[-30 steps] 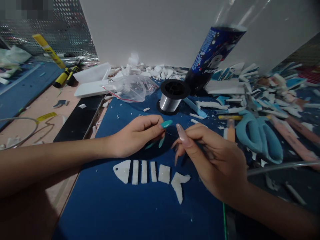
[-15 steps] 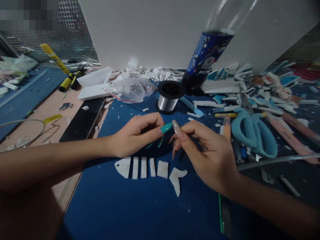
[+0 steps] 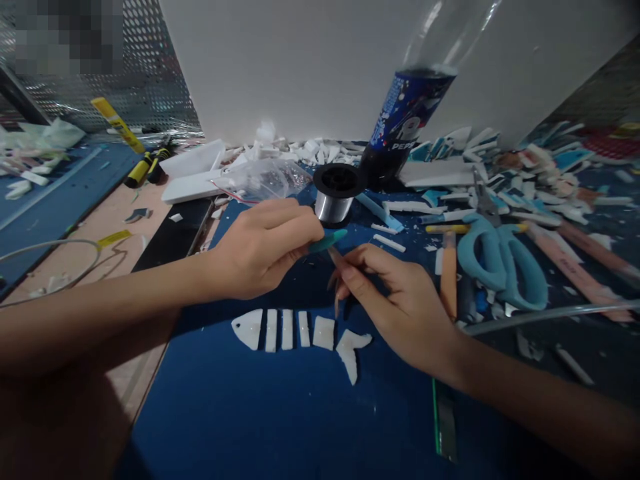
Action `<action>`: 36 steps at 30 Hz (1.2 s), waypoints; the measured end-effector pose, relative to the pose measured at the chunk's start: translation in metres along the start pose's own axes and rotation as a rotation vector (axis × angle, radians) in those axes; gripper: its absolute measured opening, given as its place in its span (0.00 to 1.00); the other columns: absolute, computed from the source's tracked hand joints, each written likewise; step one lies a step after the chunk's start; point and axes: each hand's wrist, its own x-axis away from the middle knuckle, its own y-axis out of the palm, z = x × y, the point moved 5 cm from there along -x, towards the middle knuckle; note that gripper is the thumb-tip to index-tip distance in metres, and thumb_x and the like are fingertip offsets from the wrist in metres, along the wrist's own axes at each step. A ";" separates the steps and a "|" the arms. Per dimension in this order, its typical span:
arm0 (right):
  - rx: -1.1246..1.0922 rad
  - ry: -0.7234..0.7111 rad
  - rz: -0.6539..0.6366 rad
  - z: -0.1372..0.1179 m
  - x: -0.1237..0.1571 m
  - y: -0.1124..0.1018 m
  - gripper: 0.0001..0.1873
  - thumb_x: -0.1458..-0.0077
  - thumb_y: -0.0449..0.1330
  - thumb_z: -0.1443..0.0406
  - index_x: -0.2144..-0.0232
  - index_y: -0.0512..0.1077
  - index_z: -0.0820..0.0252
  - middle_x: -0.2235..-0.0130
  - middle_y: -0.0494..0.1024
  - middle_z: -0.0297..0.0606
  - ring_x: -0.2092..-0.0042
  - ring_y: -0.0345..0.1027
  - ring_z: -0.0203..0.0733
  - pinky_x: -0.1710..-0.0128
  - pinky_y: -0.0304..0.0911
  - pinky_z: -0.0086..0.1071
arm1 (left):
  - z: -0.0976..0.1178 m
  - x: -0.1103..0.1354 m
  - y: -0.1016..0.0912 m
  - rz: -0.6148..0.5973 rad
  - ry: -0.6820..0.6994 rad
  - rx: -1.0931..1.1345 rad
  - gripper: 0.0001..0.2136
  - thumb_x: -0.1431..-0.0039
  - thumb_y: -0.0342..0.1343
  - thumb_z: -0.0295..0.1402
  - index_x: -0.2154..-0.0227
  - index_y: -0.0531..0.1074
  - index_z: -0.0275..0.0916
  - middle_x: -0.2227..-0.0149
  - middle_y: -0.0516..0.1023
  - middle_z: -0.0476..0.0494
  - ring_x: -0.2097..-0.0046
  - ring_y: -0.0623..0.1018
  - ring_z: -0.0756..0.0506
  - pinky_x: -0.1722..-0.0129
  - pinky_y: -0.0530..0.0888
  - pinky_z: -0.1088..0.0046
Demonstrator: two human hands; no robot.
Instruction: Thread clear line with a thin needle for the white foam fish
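My left hand (image 3: pixel 263 250), with long teal nails, is closed above the mat, its fingertips close to the right hand's. My right hand (image 3: pixel 400 303) is pinched, thumb against fingers. Whatever either hand holds is too fine to make out. Below them lie white pieces in a fish-shaped row: a head piece (image 3: pixel 249 329) with a small hole, three narrow strips (image 3: pixel 287 329), a squarish piece (image 3: pixel 324 332) and a forked tail piece (image 3: pixel 350 353). Just behind the hands stands a black-flanged spool (image 3: pixel 333 205) of clear line.
A tilted Pepsi bottle (image 3: pixel 400 127) stands behind the spool. Scissors (image 3: pixel 500 260) with blue handles lie at the right among foam scraps (image 3: pixel 530 193). A clear plastic bag (image 3: pixel 270 177), a yellow-and-black cutter (image 3: pixel 143 167) and a dark flat slab (image 3: pixel 173 233) are at the left.
My left hand has turned over, knuckles up, and risen slightly, its fingers covering more of the thumb. My right hand has shifted slightly left. The white pieces stay in their row.
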 end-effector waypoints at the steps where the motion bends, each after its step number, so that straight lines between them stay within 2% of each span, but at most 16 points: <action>1: -0.048 0.007 -0.002 0.000 0.000 0.000 0.15 0.38 0.48 0.66 0.76 0.66 0.58 0.74 0.71 0.35 0.71 0.66 0.36 0.72 0.62 0.31 | -0.001 0.000 0.000 0.000 -0.017 -0.001 0.09 0.41 0.40 0.24 0.75 0.60 0.39 0.76 0.66 0.46 0.74 0.63 0.49 0.73 0.63 0.72; 5: -0.311 0.065 -0.083 0.003 0.003 0.004 0.16 0.36 0.44 0.59 0.71 0.65 0.58 0.74 0.71 0.35 0.73 0.68 0.35 0.74 0.63 0.30 | -0.003 0.002 0.000 0.016 -0.047 0.041 0.08 0.40 0.41 0.26 0.75 0.58 0.39 0.76 0.65 0.46 0.73 0.64 0.50 0.72 0.64 0.73; 8: -0.372 0.071 -0.117 0.004 0.005 0.005 0.16 0.36 0.44 0.57 0.71 0.64 0.58 0.75 0.71 0.34 0.73 0.67 0.35 0.74 0.63 0.30 | -0.003 0.003 0.001 0.036 -0.069 0.051 0.08 0.40 0.42 0.27 0.74 0.58 0.39 0.75 0.65 0.47 0.73 0.65 0.51 0.72 0.65 0.73; 15: -0.263 -0.039 0.021 -0.003 0.002 -0.003 0.13 0.38 0.50 0.64 0.74 0.66 0.60 0.78 0.68 0.30 0.77 0.66 0.30 0.76 0.62 0.27 | -0.001 0.005 0.000 0.009 -0.110 0.056 0.07 0.39 0.42 0.29 0.73 0.60 0.39 0.75 0.65 0.47 0.72 0.66 0.51 0.72 0.65 0.74; 18: -0.290 -0.035 0.125 -0.002 0.001 -0.008 0.13 0.38 0.50 0.65 0.75 0.66 0.60 0.77 0.69 0.29 0.79 0.66 0.29 0.77 0.63 0.26 | -0.007 0.005 -0.002 0.023 -0.198 -0.068 0.07 0.39 0.41 0.29 0.71 0.61 0.38 0.75 0.65 0.47 0.73 0.66 0.50 0.73 0.63 0.73; 21: -0.292 -0.041 0.221 -0.001 0.002 -0.012 0.13 0.39 0.51 0.66 0.76 0.67 0.59 0.77 0.69 0.30 0.77 0.67 0.30 0.76 0.66 0.26 | -0.018 0.007 0.005 -0.119 -0.304 -0.287 0.08 0.39 0.41 0.29 0.72 0.63 0.36 0.75 0.66 0.46 0.73 0.65 0.50 0.74 0.60 0.73; 24: -0.289 -0.034 0.206 -0.001 0.001 -0.011 0.13 0.39 0.51 0.66 0.75 0.67 0.58 0.77 0.70 0.30 0.77 0.67 0.31 0.76 0.66 0.26 | -0.026 0.010 0.017 -0.299 -0.331 -0.421 0.09 0.40 0.43 0.29 0.72 0.65 0.36 0.76 0.68 0.45 0.73 0.66 0.48 0.75 0.58 0.73; 26: -0.284 -0.021 0.186 0.000 0.001 -0.010 0.13 0.39 0.51 0.66 0.75 0.67 0.58 0.77 0.70 0.30 0.77 0.67 0.31 0.76 0.66 0.26 | -0.027 0.012 0.023 -0.369 -0.309 -0.442 0.08 0.40 0.44 0.32 0.71 0.66 0.35 0.75 0.69 0.44 0.71 0.68 0.47 0.75 0.59 0.73; 31: -0.275 0.000 0.199 0.000 0.001 -0.010 0.13 0.39 0.51 0.66 0.76 0.67 0.59 0.78 0.70 0.29 0.79 0.67 0.29 0.77 0.66 0.25 | -0.028 0.015 0.032 -0.465 -0.301 -0.459 0.09 0.40 0.45 0.34 0.69 0.67 0.36 0.73 0.72 0.42 0.68 0.71 0.43 0.76 0.59 0.72; 36: -0.277 -0.005 0.177 0.001 0.000 -0.009 0.15 0.38 0.51 0.66 0.77 0.66 0.60 0.78 0.70 0.29 0.78 0.67 0.27 0.76 0.65 0.23 | -0.026 0.017 0.034 -0.482 -0.291 -0.492 0.10 0.40 0.43 0.33 0.70 0.67 0.36 0.73 0.73 0.42 0.69 0.72 0.42 0.76 0.60 0.71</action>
